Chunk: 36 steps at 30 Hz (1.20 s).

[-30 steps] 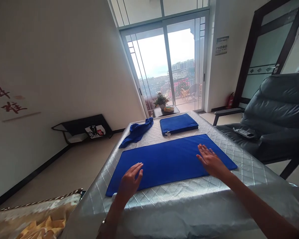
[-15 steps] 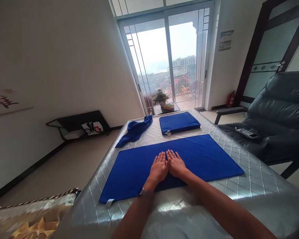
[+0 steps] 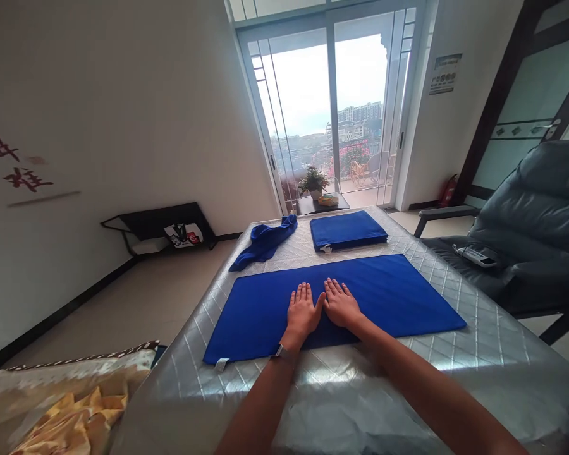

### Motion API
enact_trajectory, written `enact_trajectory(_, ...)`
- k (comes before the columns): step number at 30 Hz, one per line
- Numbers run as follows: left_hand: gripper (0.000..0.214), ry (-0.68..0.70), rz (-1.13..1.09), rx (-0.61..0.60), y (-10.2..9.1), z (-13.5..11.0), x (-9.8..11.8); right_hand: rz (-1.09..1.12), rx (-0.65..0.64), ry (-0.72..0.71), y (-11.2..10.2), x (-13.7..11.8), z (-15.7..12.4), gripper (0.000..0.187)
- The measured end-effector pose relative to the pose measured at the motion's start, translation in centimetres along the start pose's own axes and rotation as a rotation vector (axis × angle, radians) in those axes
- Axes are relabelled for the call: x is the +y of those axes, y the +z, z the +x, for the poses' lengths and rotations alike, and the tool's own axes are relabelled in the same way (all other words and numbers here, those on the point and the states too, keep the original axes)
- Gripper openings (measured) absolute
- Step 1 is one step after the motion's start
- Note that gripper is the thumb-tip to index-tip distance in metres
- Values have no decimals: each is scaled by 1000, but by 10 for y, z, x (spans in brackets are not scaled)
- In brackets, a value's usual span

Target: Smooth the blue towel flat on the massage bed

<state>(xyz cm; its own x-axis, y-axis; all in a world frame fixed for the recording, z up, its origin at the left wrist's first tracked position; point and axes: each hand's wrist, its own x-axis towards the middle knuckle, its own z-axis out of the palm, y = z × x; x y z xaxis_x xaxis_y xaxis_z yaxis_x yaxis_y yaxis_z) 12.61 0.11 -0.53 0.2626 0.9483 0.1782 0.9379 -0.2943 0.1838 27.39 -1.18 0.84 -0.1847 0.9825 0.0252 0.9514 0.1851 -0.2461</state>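
Observation:
A blue towel lies spread out flat on a silver quilted mattress, its white tag showing at the near left corner. My left hand rests palm down on the middle of the towel, fingers stretched forward. Beside it, a small gap away, my right hand also lies flat on the cloth with straight fingers. Neither hand grips anything. Beyond the spread towel sits a neat stack of folded blue towels. A crumpled blue towel lies to the left of that stack.
A dark armchair with a grey device on its seat stands at the right. Past the mattress, a small table holds a potted plant. At lower left is bedding with a yellow cloth. A black rack stands by the wall.
My hands have moved slightly apart on the towel; before, they lay side by side, almost touching. The whole view has shifted a little, with the room appearing further right.

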Motion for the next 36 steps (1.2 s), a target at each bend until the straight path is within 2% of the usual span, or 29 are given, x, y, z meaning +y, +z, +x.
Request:
enact_trajectory(5, 92, -121, 81, -47, -12, -3, -25, -23, -23, 37, -5, 22, -3, 74)
enact_trajectory(9, 89, -147, 109, -96, -22, -10, -60, -70, -22, 95, -13, 63, -12, 74)
enact_trajectory(13, 88, -170, 125, -106, -31, -21, -109, -100, -9, 166, -23, 126, -30, 75)
enact_trajectory(18, 90, -255, 134, -83, -42, -35, -184, -155, 50, 292, -35, 209, -55, 78)
enact_trajectory(22, 91, -330, 126, -76, -44, -43, -229, -161, 55, 327, -38, 243, -65, 79)
enact_trajectory(25, 90, -356, 109, -57, -41, -45, -243, -136, 60, 322, -37, 250, -65, 77)
enact_trajectory(32, 90, -356, 51, -76, -39, -47, -245, -97, 53, 305, -31, 262, -64, 78)
enact_trajectory(36, 86, -336, 61, -60, -36, -48, -254, -93, 62, 284, -27, 272, -65, 78)
